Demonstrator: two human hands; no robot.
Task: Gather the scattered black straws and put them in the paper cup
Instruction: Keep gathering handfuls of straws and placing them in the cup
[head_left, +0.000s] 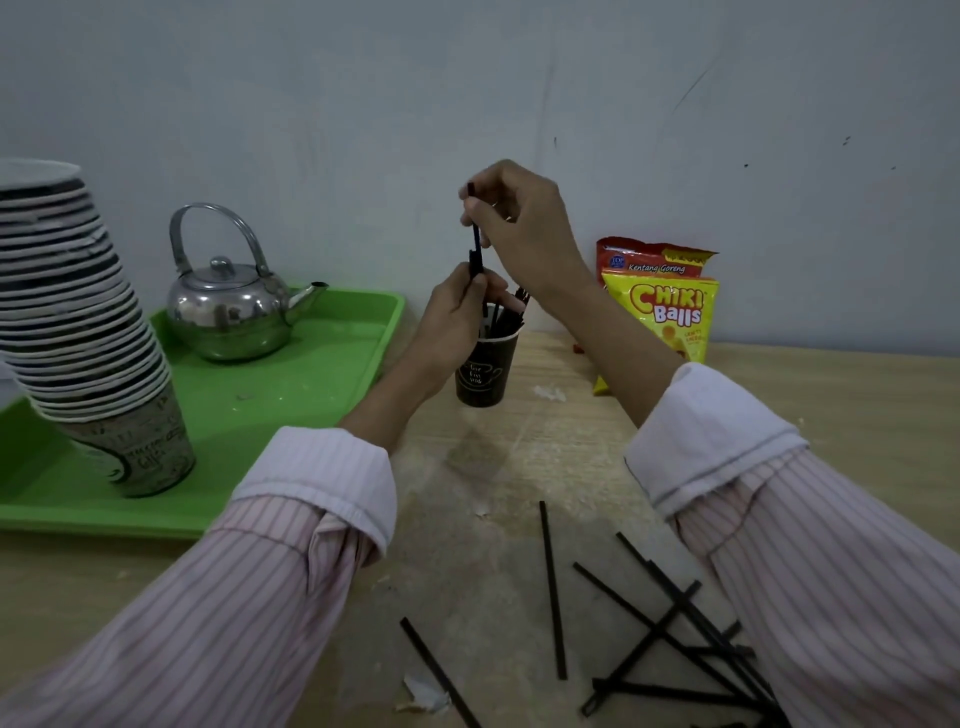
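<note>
A dark paper cup (483, 371) stands on the wooden table with several black straws (511, 312) sticking out of it. Directly above the cup, an upright black straw (475, 244) is pinched at its top by my right hand (519, 223) and at its lower part by my left hand (457, 312). My left hand hides part of the cup's rim. Several loose black straws (670, 634) lie crossed on the table at the near right, partly under my right sleeve. One straw (551, 587) lies alone, and another (436, 670) lies near the bottom edge.
A green tray (270, 410) at the left holds a steel kettle (234, 301) and a tall stack of paper cups (88, 332). Snack bags (665, 306) lean on the wall behind the cup to the right. Scraps of paper (426, 696) lie near the front.
</note>
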